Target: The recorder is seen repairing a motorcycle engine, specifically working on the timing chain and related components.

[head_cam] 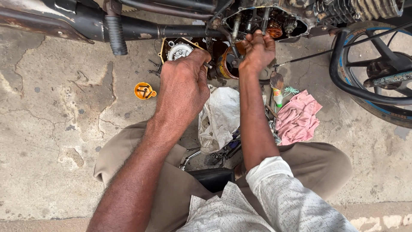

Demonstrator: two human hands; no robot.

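At the open engine (266, 21), both clenched fists, left hand (182, 83) and right hand (257, 49), hide their tools.

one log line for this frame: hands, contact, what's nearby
left hand: fist closed on tool, partly hidden | right hand: gripping part at open engine case | nearby: orange cap, pink rag, white bag

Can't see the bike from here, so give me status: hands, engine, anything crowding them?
Left hand fisted on a thin metal tool. Right hand gripping inside the open greasy motorcycle engine. White cloth bag, pink rag lie below.
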